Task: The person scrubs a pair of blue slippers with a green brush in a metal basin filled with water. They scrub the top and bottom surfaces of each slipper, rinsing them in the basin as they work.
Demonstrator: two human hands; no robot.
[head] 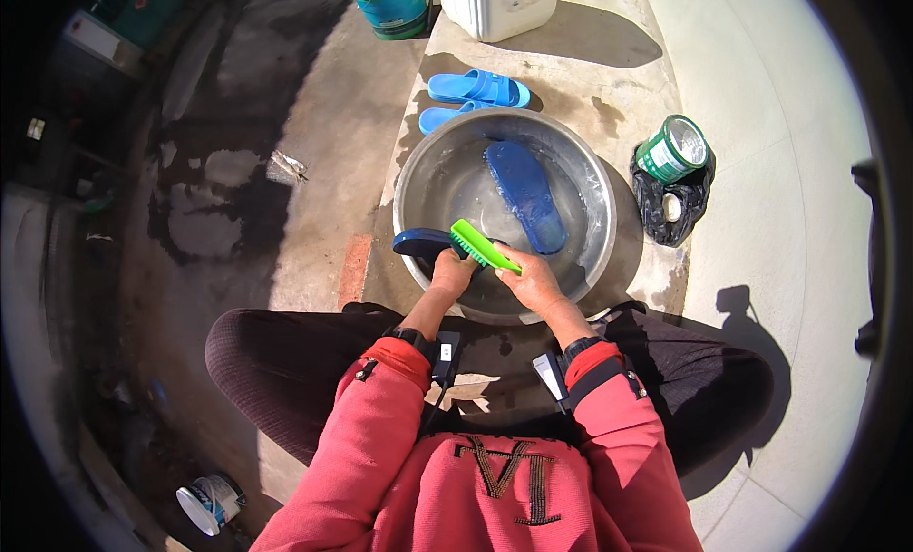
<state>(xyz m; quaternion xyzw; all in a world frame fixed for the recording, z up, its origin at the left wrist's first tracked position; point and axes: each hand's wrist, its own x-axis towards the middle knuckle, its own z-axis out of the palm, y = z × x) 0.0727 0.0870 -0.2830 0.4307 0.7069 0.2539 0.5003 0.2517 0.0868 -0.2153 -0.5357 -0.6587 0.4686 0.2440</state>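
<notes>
A metal basin (595, 163) holding some water stands in front of me. Over its near left rim, my left hand (453, 272) grips a dark blue slipper (422, 241), whose one end sticks out past the rim. The rest of that slipper is partly covered by my hands and a brush. My right hand (529, 275) holds the bright green scrub brush (481, 245) by its handle, bristles facing down at the slipper near my left fingers. Another dark blue slipper (526, 195) lies wet inside the basin, toward the right.
Light blue slippers (478, 88) lie behind the basin. A white plastic jug (492, 10) and green bucket (396, 10) stand farther back. To the right, a green tin (670, 149) rests on a black plastic bag (667, 220). A small white tub (210, 503) lies at lower left.
</notes>
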